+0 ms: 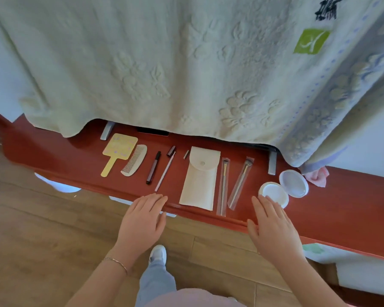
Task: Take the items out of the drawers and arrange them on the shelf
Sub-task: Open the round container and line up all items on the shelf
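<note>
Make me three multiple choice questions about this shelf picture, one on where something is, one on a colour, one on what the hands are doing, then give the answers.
1. Where does the comb lie?
A. right beside the yellow hand mirror
B. on the white pouch
C. on the floor

2. What colour is the shelf?
A. white
B. dark red
C. green

3. What are the left hand and right hand doing?
A. both gripping brushes
B. one lifting the pouch
C. both flat and open at the shelf's front edge, holding nothing

Answers: 1 A, the comb sits just to the right of the mirror in the picture. 2 B, the bare surface is dark red. 3 C, the fingers are straight and nothing is held.
</note>
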`<state>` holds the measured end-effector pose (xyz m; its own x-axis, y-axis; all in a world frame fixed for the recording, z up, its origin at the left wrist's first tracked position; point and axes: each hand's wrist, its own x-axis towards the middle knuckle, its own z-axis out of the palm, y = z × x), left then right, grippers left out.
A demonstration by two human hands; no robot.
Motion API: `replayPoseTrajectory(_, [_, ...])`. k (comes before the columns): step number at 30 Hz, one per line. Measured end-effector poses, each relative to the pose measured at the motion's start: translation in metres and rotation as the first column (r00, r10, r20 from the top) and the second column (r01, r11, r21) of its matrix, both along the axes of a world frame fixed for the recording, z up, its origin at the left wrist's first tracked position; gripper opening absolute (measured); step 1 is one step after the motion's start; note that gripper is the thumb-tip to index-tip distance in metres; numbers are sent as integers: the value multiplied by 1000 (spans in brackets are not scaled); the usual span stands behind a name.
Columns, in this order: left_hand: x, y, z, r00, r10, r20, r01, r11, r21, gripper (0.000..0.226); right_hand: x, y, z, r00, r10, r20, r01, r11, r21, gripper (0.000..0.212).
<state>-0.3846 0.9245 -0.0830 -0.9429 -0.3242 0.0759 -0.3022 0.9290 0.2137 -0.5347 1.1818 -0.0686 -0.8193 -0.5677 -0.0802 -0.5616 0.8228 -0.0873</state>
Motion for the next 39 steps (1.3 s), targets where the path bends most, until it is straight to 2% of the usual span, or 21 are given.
replayPoseTrajectory(7, [-23, -88, 5, 985, -162, -64, 164, 986, 17, 39, 18, -106, 11, 997, -34, 67, 33, 999, 6, 56])
replayPoseTrajectory(11, [-27, -127, -1, 965, -256, -61, 257, 966, 15, 40, 26, -158, 17, 984, -71, 162, 73, 997, -8, 58])
replayPoseTrajectory(19, [-31, -131, -29, 893, -445, -71, 446, 895, 4, 37, 17, -185, 17, 971, -137, 193, 135, 991, 26, 60])
replayPoseTrajectory(22, [-36, -124, -34, 883, -464, -67, 465, 885, -1, 41, 6, -184, 12, 969, -152, 193, 148, 988, 33, 62])
replayPoseTrajectory(26, [-47, -121, -31, 884, -461, -74, 460, 887, -36, 42, 0, -197, 5, 983, -49, 178, 46, 999, 20, 61])
replayPoseTrajectory(35, [-54, -135, -46, 916, -402, 2, 402, 914, -53, 41, -31, -247, -20, 992, 120, 36, -115, 986, -125, 35])
replayPoseTrajectory(39, [-54, -136, -52, 919, -393, 26, 394, 917, -55, 43, -54, -267, -27, 984, 167, 57, -161, 981, -110, 40])
